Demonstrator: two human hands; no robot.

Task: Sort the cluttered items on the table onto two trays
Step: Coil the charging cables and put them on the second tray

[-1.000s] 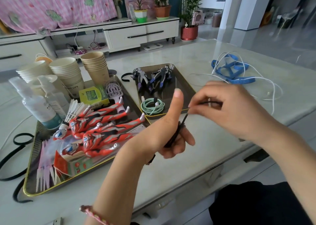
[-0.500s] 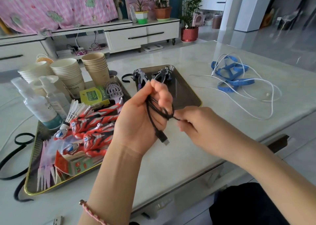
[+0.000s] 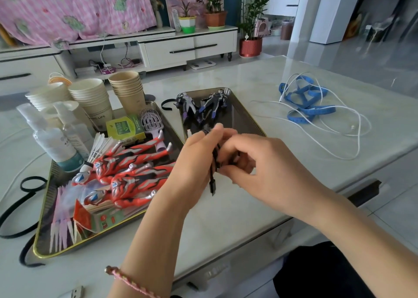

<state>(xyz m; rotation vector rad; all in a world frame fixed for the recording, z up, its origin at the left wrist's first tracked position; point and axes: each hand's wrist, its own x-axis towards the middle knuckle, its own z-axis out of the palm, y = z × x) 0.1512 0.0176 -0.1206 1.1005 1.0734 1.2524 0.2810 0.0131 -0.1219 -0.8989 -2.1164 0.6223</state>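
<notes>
Winding the black cable into a neat bundle needs steady tension. The left hand has its grip clamped round the loops at frame centre, with the plug dangling below. The right hand pinches what seems the loose end, half hidden by its fingers. Tuck that end in, then lower the bundle onto the smaller tray just behind.

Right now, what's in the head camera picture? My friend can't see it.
The left hand and right hand hold a black cable over a pale table. Behind are a small tray with dark toy figures and a fuller tray with red figures.
</notes>
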